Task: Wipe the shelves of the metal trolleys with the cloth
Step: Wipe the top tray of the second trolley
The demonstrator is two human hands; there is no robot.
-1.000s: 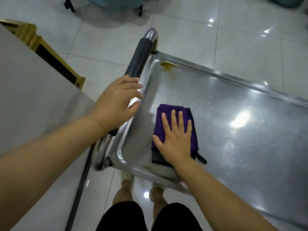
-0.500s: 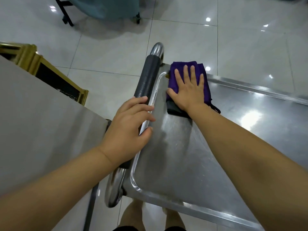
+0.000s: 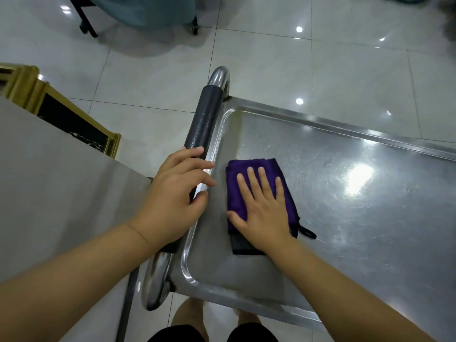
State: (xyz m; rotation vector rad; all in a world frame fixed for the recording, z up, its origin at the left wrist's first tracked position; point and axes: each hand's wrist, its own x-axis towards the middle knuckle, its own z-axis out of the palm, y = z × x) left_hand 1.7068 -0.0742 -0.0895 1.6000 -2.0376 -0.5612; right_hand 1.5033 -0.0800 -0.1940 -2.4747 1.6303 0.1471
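Note:
A folded purple cloth (image 3: 246, 174) lies on the top shelf of the steel trolley (image 3: 345, 206), near its left rim. My right hand (image 3: 261, 208) presses flat on the cloth with straight, spread fingers. My left hand (image 3: 175, 196) grips the trolley's black padded handle (image 3: 204, 119), fingers over the bar and thumb under it. The shelf shines with fine scratches and a bright light reflection at the right.
A grey table top (image 3: 49, 183) lies close on the left, beside the handle. A gold-framed stand (image 3: 74, 119) sits behind it. A chair with teal cover (image 3: 138, 11) stands on the tiled floor at the back. My feet show below the trolley's near edge.
My right hand has slid the cloth from the far left corner of the shelf back toward me, along the left rim. My left hand stays on the handle.

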